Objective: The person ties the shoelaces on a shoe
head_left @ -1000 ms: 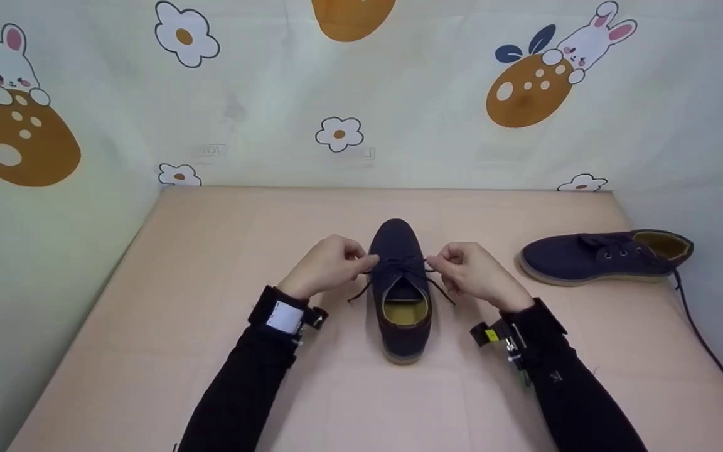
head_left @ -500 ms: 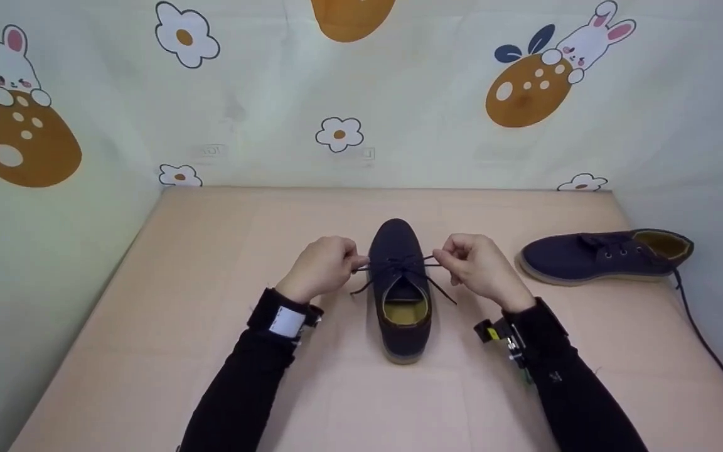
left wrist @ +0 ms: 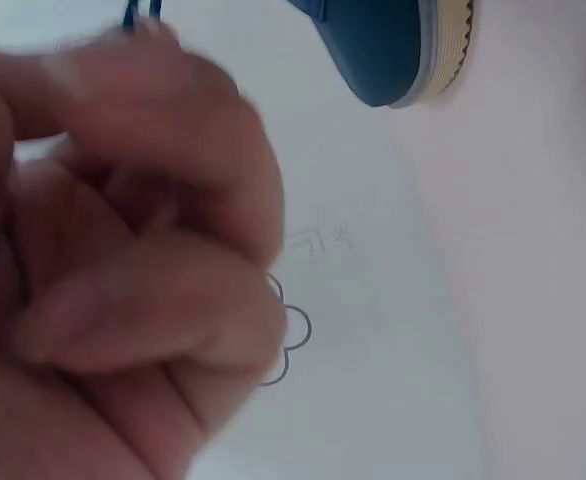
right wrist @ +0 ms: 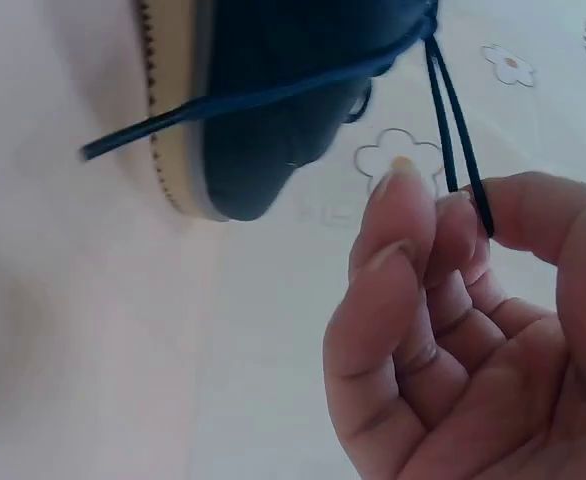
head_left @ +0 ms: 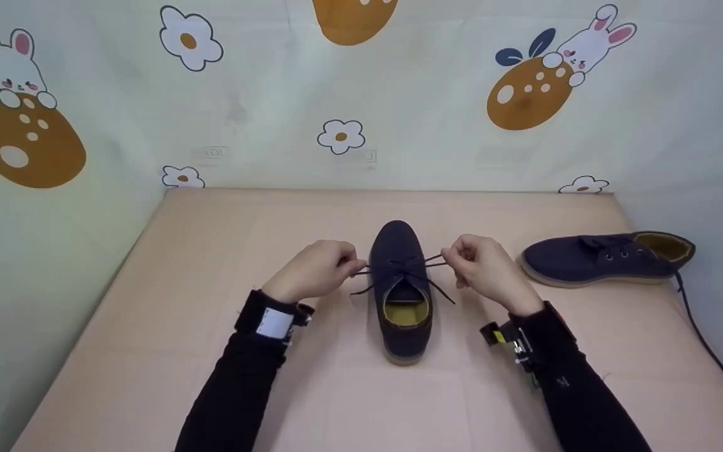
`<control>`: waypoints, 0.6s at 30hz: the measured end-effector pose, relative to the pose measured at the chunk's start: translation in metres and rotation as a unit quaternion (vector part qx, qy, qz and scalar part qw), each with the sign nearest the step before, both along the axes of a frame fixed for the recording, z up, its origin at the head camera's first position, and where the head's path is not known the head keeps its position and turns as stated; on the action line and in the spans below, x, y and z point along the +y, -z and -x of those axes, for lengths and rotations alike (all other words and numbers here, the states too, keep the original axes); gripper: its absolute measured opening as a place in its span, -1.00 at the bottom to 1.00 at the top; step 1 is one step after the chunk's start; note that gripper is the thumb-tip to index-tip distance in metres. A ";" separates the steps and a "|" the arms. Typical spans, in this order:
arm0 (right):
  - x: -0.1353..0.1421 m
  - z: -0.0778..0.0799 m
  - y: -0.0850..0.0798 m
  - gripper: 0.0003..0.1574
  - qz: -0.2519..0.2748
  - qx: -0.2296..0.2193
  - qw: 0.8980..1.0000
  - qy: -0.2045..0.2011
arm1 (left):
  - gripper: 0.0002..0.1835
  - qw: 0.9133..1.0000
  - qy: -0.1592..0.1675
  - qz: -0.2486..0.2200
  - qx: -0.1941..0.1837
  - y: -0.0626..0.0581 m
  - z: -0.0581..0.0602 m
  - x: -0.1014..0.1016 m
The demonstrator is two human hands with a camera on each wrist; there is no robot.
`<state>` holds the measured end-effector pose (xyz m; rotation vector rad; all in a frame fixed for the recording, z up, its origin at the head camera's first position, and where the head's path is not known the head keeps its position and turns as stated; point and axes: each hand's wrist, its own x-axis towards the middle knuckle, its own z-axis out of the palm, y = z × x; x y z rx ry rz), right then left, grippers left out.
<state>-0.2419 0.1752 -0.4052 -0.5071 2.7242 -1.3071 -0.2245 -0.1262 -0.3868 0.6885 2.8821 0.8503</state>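
Observation:
A dark navy shoe [head_left: 397, 242] with a tan sole stands in the middle of the table, toe pointing away. Its dark shoelace [right wrist: 273, 90] is crossed in a knot over the tongue, with a loop out to each side and a loose end hanging on either side. On the left, my left hand [head_left: 317, 270] pinches one loop between thumb and fingers. My right hand [head_left: 487, 270] pinches the other loop, and in the right wrist view its two strands run taut from the knot to the fingertips. The left fingertips are partly hidden in the left wrist view.
A second navy shoe [head_left: 606, 260] lies at the right side of the table, toe to the left. Behind it a black cord [head_left: 713, 351] runs down the right edge. A patterned backdrop [head_left: 273, 94] rises behind the table.
Both hands have drawn apart, the left to the left and the right to the right, so more of each lace loop shows. The shoe has stayed in place.

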 end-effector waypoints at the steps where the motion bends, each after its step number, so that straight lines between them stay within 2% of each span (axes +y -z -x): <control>1: 0.001 -0.001 -0.002 -0.69 0.004 -0.011 1.000 -0.009 | -0.69 1.000 0.015 -0.007 0.000 0.000 0.000 -0.002; 6: 0.007 -0.003 -0.005 -0.65 -0.021 -0.041 0.994 -0.100 | -0.69 0.998 0.056 0.001 0.019 0.001 0.002 -0.009; 9: 0.009 -0.003 -0.006 -0.61 -0.036 -0.023 0.989 -0.139 | -0.70 0.997 0.070 0.014 0.027 0.002 0.003 -0.011; 11: 0.010 -0.002 -0.006 -0.59 -0.037 0.005 0.989 -0.142 | -0.70 0.996 0.077 0.016 0.032 0.002 0.004 -0.012; 14: 0.009 -0.001 -0.004 -0.57 -0.041 0.041 0.991 -0.122 | -0.71 0.996 0.081 0.011 0.038 0.003 0.005 -0.013; 18: 0.008 0.002 0.005 -0.58 -0.077 0.041 0.991 -0.099 | -0.70 0.995 0.090 0.009 0.031 0.008 0.007 -0.014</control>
